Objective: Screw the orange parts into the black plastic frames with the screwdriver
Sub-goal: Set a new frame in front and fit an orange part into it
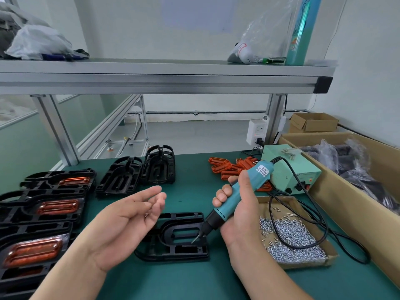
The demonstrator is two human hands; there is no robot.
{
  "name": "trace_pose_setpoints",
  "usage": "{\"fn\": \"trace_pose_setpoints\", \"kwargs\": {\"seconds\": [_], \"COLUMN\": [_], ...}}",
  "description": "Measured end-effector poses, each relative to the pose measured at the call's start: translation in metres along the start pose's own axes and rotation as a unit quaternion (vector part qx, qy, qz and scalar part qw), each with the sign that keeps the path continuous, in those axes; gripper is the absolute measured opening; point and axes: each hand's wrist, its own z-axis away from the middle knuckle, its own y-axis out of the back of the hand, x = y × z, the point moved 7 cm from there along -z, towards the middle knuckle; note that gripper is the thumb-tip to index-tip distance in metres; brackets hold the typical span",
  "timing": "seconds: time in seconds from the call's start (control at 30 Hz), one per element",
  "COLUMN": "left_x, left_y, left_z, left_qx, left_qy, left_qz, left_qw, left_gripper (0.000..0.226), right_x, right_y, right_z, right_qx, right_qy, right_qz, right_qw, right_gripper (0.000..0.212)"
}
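You are gripping the screwdriver [226,204] in your right hand [241,215], its tip hovering over the still-empty black frame [184,253] on the counter [194,187], while your left hand [121,224] is lying open, fingers relaxed, likely needing to fetch one of the orange parts [225,169] piled behind.

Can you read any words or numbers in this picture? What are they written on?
"ED": the end of a word on the front of the pale green metal power box; the rest cannot be read.
White label on the teal electric screwdriver: dark print, too blurred to read.
Tall teal tube on the grey metal shelf: print too blurred to read.
White paper sheet at the top: too blurred to read.
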Motion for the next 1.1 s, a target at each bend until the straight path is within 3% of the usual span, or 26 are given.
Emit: {"fn": "trace_pose_setpoints", "kwargs": {"seconds": [0.2, 0.47, 0.57, 0.73, 0.97, 1.1], "left_x": [-0.010, -0.020, -0.023, -0.016, -0.021, -0.022], "left_y": [-0.012, -0.005, -0.008, -0.013, -0.011, -0.027], "left_z": [0.001, 0.000, 0.002, 0.001, -0.012, -0.029], "left_qx": [-0.031, 0.036, 0.026, 0.014, 0.034, 0.012], "left_qy": [0.023, 0.024, 0.038, -0.012, -0.002, 0.016], "left_qz": [0.055, 0.110, 0.040, -0.120, -0.122, -0.190], "left_qw": [0.998, 0.993, 0.998, 0.993, 0.992, 0.982], "left_gripper": [0.053, 0.034, 0.038, 0.033, 0.026, 0.028], "right_x": [-0.001, 0.000, 0.001, -0.008, -0.036, -0.049], "right_y": [0.000, 0.001, 0.001, 0.001, 0.014, 0.028], "right_z": [0.000, 0.000, 0.000, -0.002, -0.013, -0.019], "right_qx": [0.002, 0.001, 0.002, 0.008, 0.029, 0.075], "right_qy": [0.006, 0.007, 0.005, 0.025, 0.069, 0.082], "right_qz": [0.003, 0.007, 0.009, -0.004, -0.055, -0.070], "right_qw": [1.000, 1.000, 1.000, 1.000, 0.996, 0.991], "right_gripper": [0.041, 0.042, 0.042, 0.040, 0.034, 0.032]}}
